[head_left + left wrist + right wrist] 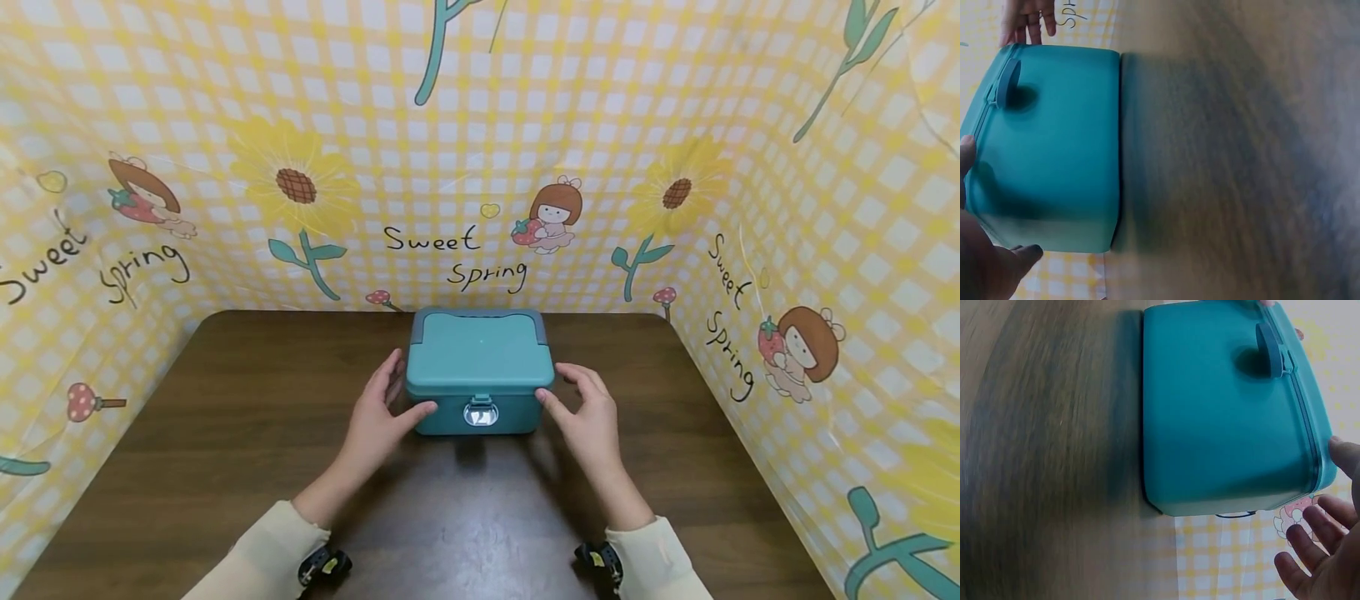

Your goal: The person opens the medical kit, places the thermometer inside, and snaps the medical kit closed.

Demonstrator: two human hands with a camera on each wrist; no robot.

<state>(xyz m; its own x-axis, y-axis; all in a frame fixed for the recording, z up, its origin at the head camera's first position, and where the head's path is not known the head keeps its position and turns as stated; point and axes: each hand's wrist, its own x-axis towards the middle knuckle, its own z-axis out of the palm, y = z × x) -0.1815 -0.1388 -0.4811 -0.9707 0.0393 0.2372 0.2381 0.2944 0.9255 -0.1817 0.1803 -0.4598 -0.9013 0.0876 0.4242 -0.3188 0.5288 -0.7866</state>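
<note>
A teal lidded box (480, 354) with grey-blue corners at the back of its lid stands on the brown table. On its front sits a shiny round latch (481, 414), which hangs over the seam between lid and body. My left hand (378, 417) is at the box's left end, its thumb by the front face and its fingers loosely extended along the side. At the opposite end is my right hand (592, 417), thumb at the front right corner of the lid. In the right wrist view the fingers (1310, 547) of that hand spread away from the box. The lid is down, hiding the inside.
The dark wooden table (262, 400) reaches back to a yellow checked cloth (465, 150) that hangs behind and along both sides. The box stands near the table's far edge. Black straps with small devices (324, 567) circle both wrists over pale sleeves.
</note>
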